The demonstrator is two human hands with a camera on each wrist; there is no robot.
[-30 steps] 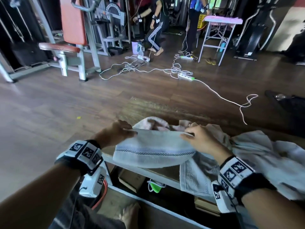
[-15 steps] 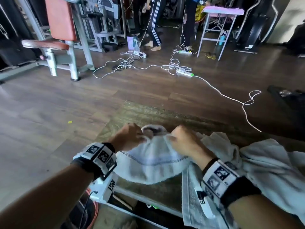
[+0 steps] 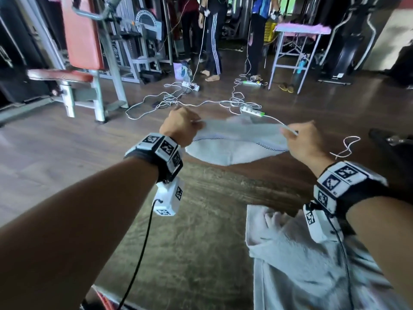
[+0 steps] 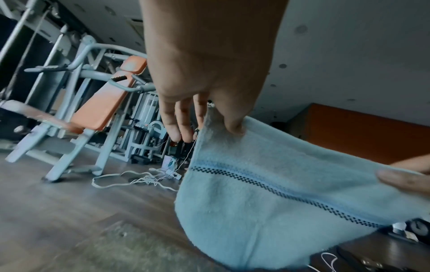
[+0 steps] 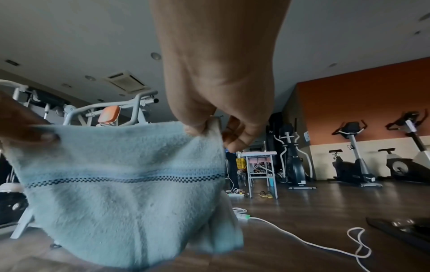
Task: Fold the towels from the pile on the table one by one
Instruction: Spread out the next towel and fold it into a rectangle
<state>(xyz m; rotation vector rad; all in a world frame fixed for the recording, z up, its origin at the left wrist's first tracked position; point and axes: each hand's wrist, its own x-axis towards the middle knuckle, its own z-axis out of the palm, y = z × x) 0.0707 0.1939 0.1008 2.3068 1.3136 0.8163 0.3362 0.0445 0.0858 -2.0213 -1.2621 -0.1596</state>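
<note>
A pale blue-grey towel [image 3: 237, 144] with a dark checked stripe hangs in the air above the far part of the dark wooden table [image 3: 190, 242]. My left hand [image 3: 181, 126] pinches its left top corner, thumb in front [image 4: 232, 119]. My right hand [image 3: 306, 142] pinches the right top corner [image 5: 209, 127]. The cloth [image 5: 125, 184] sags between the two hands, doubled over. A pile of pale towels [image 3: 301, 260] lies on the table at the near right, under my right forearm.
Beyond the table, white cables and power strips [image 3: 252, 109] trail across the wooden floor. A gym bench with red pads [image 3: 82, 52] stands at the left. People [image 3: 212, 36] stand at the back next to a small pink-topped table [image 3: 299, 32]. Exercise bikes [image 5: 353, 156] line the right wall.
Both hands have lifted the towel off the table and moved apart, stretching its top edge between them. The head view has tilted down, showing more bare table top.
</note>
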